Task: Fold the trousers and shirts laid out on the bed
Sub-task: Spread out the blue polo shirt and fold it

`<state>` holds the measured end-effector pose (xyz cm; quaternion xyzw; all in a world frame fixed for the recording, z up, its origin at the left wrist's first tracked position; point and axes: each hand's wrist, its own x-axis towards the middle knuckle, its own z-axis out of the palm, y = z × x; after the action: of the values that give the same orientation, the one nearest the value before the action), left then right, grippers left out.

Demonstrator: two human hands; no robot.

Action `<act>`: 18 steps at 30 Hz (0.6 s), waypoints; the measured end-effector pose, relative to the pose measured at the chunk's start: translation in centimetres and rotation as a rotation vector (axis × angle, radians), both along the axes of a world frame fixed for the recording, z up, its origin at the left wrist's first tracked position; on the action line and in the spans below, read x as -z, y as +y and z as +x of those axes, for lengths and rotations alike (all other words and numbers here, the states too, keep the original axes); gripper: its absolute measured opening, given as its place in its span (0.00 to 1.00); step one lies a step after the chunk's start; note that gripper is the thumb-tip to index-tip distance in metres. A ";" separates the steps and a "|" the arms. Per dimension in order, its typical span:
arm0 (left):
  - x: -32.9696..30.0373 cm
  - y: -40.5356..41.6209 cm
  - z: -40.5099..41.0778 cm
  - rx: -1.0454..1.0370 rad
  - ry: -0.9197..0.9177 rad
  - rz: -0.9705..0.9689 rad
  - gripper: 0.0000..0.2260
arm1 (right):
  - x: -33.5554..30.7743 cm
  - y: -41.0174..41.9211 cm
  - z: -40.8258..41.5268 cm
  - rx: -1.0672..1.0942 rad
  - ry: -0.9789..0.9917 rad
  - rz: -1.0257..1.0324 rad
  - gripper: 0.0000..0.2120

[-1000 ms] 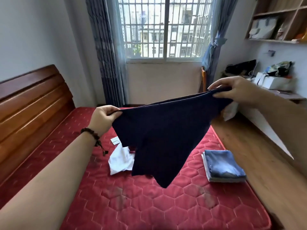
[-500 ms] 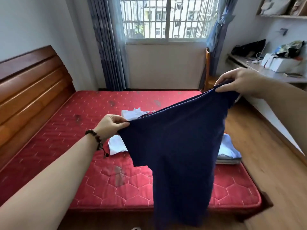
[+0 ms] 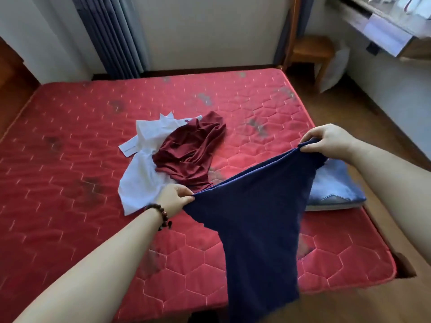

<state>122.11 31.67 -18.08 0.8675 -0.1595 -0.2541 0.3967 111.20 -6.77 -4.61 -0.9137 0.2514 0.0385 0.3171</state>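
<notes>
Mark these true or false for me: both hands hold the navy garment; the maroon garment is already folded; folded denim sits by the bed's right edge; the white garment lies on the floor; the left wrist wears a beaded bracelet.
1. Both hands hold the navy garment. True: the left hand and the right hand each pinch its upper edge.
2. The maroon garment is folded. False: it lies crumpled.
3. Folded denim sits near the mattress's right edge. True.
4. The white garment lies on the floor. False: it is on the mattress, partly under the maroon one.
5. The left wrist wears a beaded bracelet. True.
</notes>
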 end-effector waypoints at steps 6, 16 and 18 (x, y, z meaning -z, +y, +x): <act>9.3 -4.8 6.1 -0.015 -0.032 0.131 0.02 | 12.4 -3.9 6.8 0.040 0.046 -0.095 0.05; 19.1 -11.4 13.0 -0.070 -0.110 0.208 0.05 | 25.6 -12.4 17.5 -0.138 0.101 -0.180 0.04; 20.6 -12.6 14.0 -0.121 -0.111 0.203 0.05 | 27.7 -13.9 19.8 -0.187 0.096 -0.195 0.05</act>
<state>136.14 19.09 -38.67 0.9241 -0.1020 -0.1960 0.3120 131.02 -20.71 -32.29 -0.9567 0.1827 0.0869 0.2093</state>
